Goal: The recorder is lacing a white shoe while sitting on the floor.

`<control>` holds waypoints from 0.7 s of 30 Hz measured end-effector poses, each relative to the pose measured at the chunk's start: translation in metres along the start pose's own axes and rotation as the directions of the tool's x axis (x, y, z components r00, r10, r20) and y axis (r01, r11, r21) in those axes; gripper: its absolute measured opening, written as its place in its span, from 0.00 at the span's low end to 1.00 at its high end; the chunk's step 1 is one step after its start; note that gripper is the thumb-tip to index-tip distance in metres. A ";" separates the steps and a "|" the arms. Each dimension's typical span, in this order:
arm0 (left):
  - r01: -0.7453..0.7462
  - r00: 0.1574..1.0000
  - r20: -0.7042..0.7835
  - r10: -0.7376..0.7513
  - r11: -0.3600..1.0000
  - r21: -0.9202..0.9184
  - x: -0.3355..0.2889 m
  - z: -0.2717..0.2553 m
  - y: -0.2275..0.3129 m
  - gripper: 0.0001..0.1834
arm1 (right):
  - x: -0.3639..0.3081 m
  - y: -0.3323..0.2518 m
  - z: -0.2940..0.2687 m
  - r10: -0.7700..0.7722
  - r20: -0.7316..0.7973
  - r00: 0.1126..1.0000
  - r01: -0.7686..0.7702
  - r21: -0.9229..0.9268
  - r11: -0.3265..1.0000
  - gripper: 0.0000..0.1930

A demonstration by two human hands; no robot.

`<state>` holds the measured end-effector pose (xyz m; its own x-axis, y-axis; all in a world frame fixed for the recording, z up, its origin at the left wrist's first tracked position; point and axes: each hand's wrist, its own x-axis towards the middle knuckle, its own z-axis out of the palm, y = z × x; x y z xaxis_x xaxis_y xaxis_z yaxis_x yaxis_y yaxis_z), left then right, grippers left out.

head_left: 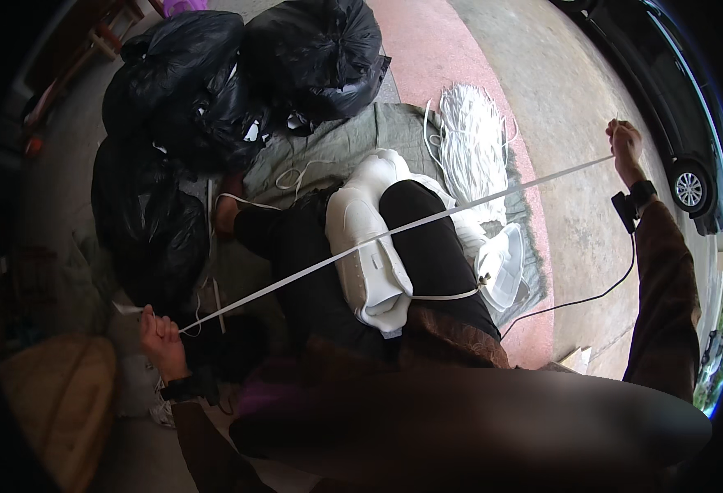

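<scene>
A flat white shoelace (296, 276) is pulled taut in a slanting line across my lap. My left hand (163, 341), low on the left, is closed on one end. Far out to the right and higher up, my right hand (626, 150) pinches the other end between its fingers. Beneath the lace, between my thighs, lies a white shoe (361, 246) with its opening toward me. More white shoe shapes sit beyond it, partly overlapped, so I cannot tell how many there are.
Black plastic bags (316, 57) are heaped at the far left. A bundle of white laces (472, 148) lies on the green-grey cloth (394, 123), near a clear plastic container (505, 267). A dark cable (579, 297) runs to my right wrist. A parked car (682, 148) stands far right.
</scene>
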<state>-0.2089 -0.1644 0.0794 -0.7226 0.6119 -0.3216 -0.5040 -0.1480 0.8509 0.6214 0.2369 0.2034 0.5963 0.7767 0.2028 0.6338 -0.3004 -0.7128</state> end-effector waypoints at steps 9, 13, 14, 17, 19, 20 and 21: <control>-0.076 0.997 0.059 0.051 0.495 0.866 -0.042 0.041 -0.065 0.24 | -0.355 -0.029 0.116 -0.604 0.697 0.387 0.399 0.464 0.791 0.04; -0.335 0.833 0.539 -0.126 0.660 0.672 -0.119 0.163 -0.123 0.13 | -0.373 -0.052 0.139 -0.683 0.668 0.294 0.588 0.437 0.681 0.04; -0.237 0.826 0.530 -0.192 0.735 0.635 -0.132 0.184 -0.132 0.09 | -0.370 -0.052 0.144 -0.694 0.662 0.284 0.588 0.451 0.671 0.04; -0.143 0.827 0.465 -0.315 0.683 0.717 -0.143 0.222 -0.145 0.08 | -0.366 -0.047 0.156 -0.719 0.651 0.242 0.615 0.470 0.633 0.05; -0.213 0.838 0.463 -0.288 0.609 0.764 -0.142 0.230 -0.145 0.08 | -0.366 -0.045 0.159 -0.724 0.635 0.271 0.610 0.468 0.639 0.05; -0.278 0.844 0.477 -0.244 0.561 0.780 -0.140 0.232 -0.144 0.08 | -0.367 -0.045 0.160 -0.764 0.597 0.243 0.596 0.530 0.603 0.05; -0.320 0.845 0.480 -0.237 0.496 0.807 -0.139 0.232 -0.143 0.08 | -0.367 -0.045 0.161 -0.724 0.637 0.265 0.595 0.483 0.643 0.05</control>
<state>0.0737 -0.0485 0.0985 -0.2637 0.9250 -0.2737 0.3636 0.3581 0.8600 0.2948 0.0546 0.0536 -0.6148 0.7758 0.1423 0.5236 0.5363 -0.6620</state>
